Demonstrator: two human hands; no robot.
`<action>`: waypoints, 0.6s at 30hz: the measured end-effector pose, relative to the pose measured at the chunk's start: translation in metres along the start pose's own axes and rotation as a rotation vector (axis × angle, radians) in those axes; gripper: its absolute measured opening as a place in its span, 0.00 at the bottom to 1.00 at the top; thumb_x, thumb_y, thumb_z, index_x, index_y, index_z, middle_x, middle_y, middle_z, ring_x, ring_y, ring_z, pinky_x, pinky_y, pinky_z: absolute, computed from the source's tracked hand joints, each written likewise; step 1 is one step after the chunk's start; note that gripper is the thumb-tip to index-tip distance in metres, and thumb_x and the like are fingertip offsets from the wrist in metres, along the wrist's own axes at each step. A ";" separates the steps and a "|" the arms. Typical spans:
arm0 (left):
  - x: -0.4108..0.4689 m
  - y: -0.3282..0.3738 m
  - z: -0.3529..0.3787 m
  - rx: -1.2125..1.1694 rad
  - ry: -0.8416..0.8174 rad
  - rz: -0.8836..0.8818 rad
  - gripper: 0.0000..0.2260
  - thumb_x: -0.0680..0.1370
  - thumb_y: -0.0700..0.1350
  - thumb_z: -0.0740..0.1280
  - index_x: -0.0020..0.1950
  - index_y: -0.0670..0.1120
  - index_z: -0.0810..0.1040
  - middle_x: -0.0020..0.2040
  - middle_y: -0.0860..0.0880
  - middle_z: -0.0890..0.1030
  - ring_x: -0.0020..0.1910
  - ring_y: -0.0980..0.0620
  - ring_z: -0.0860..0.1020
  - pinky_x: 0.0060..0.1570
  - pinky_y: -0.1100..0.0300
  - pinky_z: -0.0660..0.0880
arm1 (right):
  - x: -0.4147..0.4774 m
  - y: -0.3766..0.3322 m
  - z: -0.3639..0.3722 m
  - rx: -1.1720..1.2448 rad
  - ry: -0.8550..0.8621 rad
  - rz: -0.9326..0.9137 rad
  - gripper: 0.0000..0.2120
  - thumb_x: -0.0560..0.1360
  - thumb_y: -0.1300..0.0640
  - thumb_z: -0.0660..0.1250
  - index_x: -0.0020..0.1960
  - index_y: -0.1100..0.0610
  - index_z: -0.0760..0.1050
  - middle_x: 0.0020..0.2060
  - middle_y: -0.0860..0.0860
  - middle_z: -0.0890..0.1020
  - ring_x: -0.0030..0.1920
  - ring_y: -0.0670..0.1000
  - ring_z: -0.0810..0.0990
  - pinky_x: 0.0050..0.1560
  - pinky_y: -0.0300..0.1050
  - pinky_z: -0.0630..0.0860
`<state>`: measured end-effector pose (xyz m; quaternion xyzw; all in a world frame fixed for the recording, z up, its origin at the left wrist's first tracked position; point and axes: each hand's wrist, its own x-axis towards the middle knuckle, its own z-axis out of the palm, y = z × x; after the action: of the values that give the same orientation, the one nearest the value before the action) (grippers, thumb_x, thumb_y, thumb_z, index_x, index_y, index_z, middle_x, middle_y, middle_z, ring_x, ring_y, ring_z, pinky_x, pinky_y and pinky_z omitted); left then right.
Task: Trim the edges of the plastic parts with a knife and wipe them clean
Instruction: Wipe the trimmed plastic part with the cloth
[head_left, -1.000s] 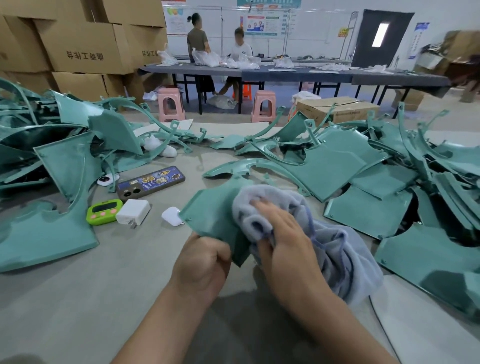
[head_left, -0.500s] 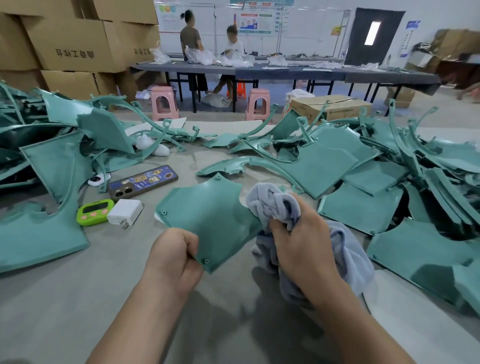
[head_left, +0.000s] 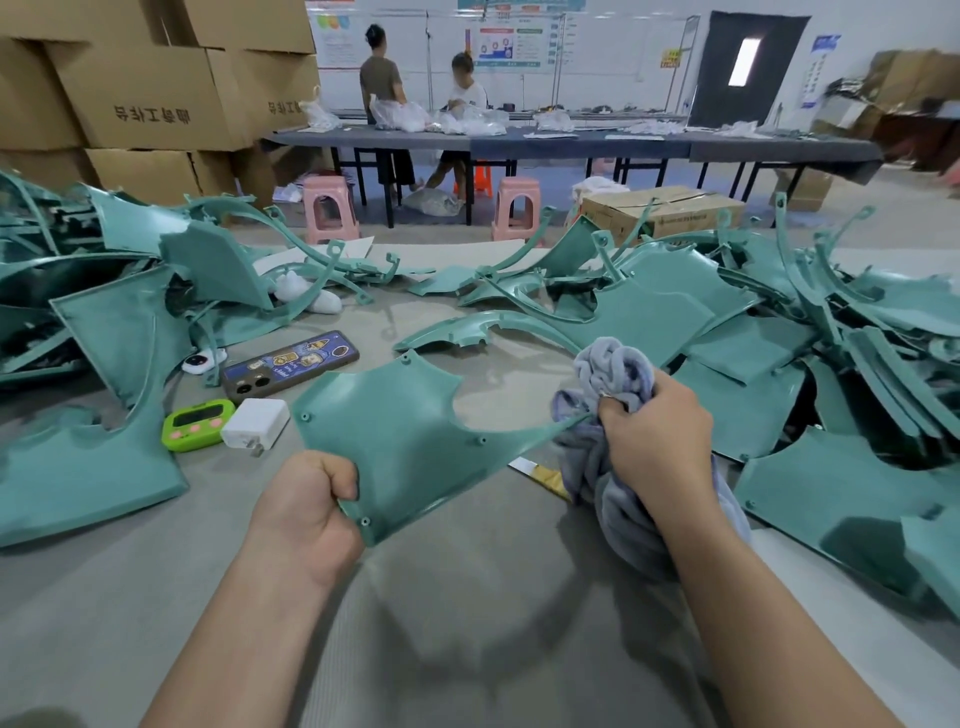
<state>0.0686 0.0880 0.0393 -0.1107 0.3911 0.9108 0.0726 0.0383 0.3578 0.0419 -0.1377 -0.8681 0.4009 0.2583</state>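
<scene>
Our left hand (head_left: 311, 506) grips the teal part (head_left: 400, 441) by its near corner; our right hand (head_left: 657, 441) bunches the grey cloth (head_left: 615, 366), seemingly pinching the part's far tip

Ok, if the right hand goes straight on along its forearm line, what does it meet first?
The right hand leads with the grey cloth in its grip, so the cloth would probably touch the curved teal strip lying just beyond it first. Depth is unclear, so it might pass over.
</scene>
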 end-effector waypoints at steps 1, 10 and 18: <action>0.001 0.000 0.000 -0.016 0.015 0.001 0.32 0.58 0.30 0.46 0.43 0.41 0.88 0.52 0.41 0.86 0.47 0.37 0.86 0.43 0.34 0.81 | 0.004 0.001 0.001 -0.028 -0.006 0.023 0.03 0.77 0.56 0.66 0.45 0.53 0.77 0.37 0.52 0.81 0.39 0.58 0.77 0.40 0.48 0.71; 0.012 0.006 -0.009 -0.167 0.244 0.318 0.32 0.60 0.26 0.50 0.52 0.44 0.83 0.59 0.47 0.84 0.56 0.44 0.84 0.52 0.46 0.82 | -0.014 -0.019 0.000 -0.170 0.153 -0.343 0.34 0.71 0.59 0.76 0.75 0.53 0.70 0.70 0.53 0.76 0.71 0.56 0.69 0.71 0.52 0.62; -0.002 -0.030 0.010 0.900 0.046 1.037 0.19 0.66 0.35 0.62 0.45 0.53 0.87 0.48 0.57 0.86 0.49 0.59 0.82 0.57 0.58 0.75 | -0.095 -0.068 0.015 0.684 -0.649 -0.015 0.18 0.71 0.37 0.67 0.55 0.45 0.82 0.44 0.43 0.87 0.48 0.42 0.84 0.53 0.48 0.82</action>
<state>0.0757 0.1159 0.0251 0.1124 0.7353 0.5741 -0.3422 0.1069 0.2621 0.0539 0.0941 -0.7229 0.6844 0.0069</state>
